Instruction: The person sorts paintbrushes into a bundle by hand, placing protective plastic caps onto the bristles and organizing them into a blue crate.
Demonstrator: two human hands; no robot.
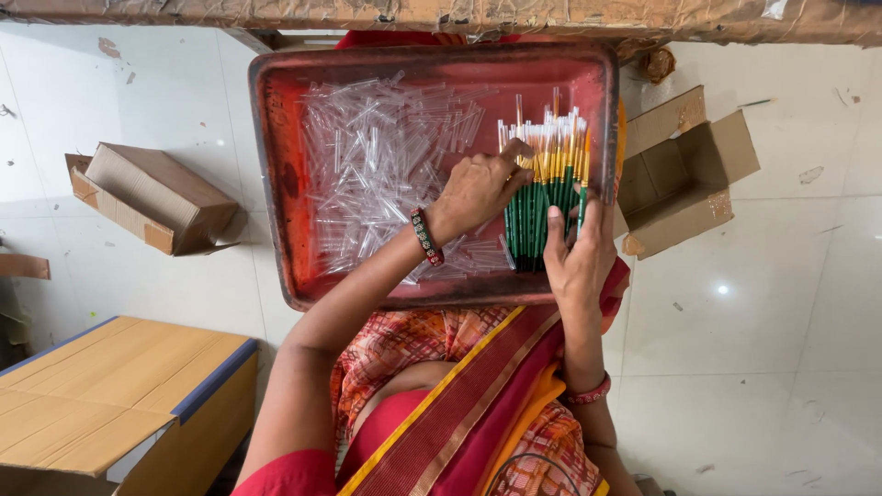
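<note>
Red metal tray sits on the person's lap, tilted view from above. Left half of the tray holds a loose heap of clear plastic tubes; the right side holds a bundle of green-handled paintbrushes, bristle ends pointing far, several already capped in clear sleeves.

Left hand lies palm down over the tubes, fingertips pinching at the top of the brush bundle near the ferrules; exactly which brush or tube it pinches cannot be told. Right hand curls around the near end of the bundle, fingers wrapped on the handles, thumb up along the side, holding the brushes together against the tray's right wall.

Risks, as a judgement: the tray rests on the lap only, so a knee shift could tip it and spill tubes to the floor. If the right hand's hold loosens, the bundle could fan out and mix into the tubes. Bristles could bend if a sleeve goes on crooked.

Surface and room: pale glossy tiled floor, scuffed and spotted. An open cardboard box lies right of the tray, a second box on its side to the left, a flat carton near left. A taped cardboard edge runs along the far side.
</note>
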